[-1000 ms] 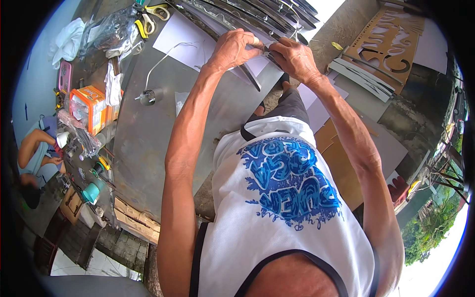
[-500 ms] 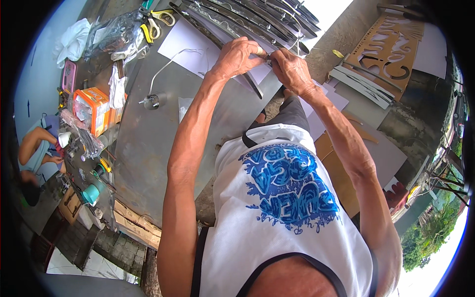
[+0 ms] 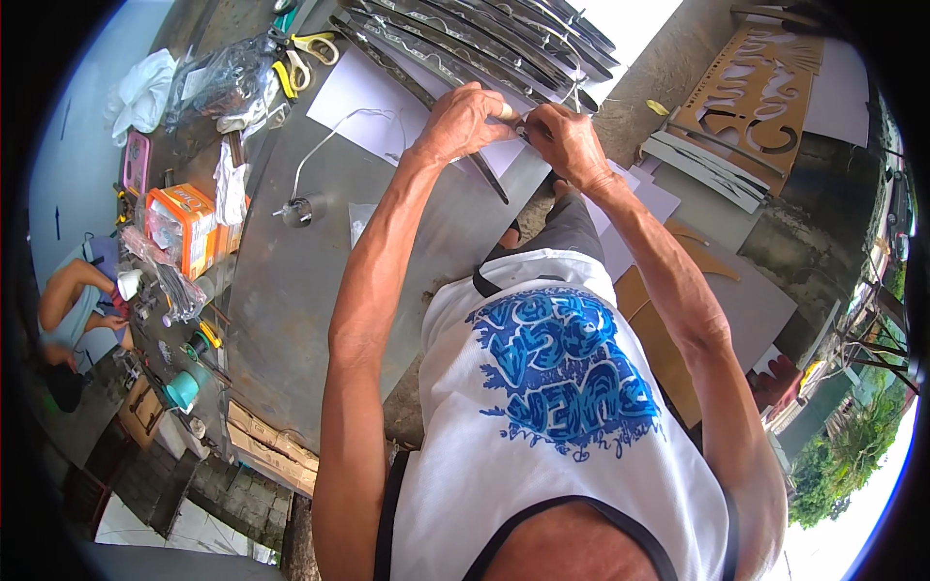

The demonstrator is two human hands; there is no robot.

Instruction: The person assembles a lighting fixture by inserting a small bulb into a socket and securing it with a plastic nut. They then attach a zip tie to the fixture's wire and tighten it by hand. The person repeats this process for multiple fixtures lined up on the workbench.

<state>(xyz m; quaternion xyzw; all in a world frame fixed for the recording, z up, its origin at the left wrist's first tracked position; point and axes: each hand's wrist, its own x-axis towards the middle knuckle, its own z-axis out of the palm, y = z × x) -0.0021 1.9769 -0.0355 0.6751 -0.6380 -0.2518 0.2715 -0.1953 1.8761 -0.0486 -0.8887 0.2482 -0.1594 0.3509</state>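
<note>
Fingertips of my left hand (image 3: pixel 463 124) and my right hand (image 3: pixel 570 147) meet above the corner of the metal table (image 3: pixel 281 339). Both hands are closed in a pinch, on something small and dark that the fingers mostly hide. A narrow dark strip (image 3: pixel 492 180) passes under my left hand, its tip poking out below. Beyond my hands lie several long, dark curved strips (image 3: pixel 465 44) with thin pale wires and small light pieces along them. White sheets (image 3: pixel 341 95) are spread beneath these strips.
Left of the strips lie yellow-handled scissors (image 3: pixel 312 48) and a plastic bag (image 3: pixel 228 82). A pale wire rises from a small metal cylinder (image 3: pixel 300 210) on the table. An orange box (image 3: pixel 184 228) stands at left, near another person (image 3: pixel 73 300). Cut-out brown board (image 3: pixel 751 92) leans at right.
The whole view has shifted slightly. My hands stay together at the same spot, with the right fingers curled a little differently around the small piece.
</note>
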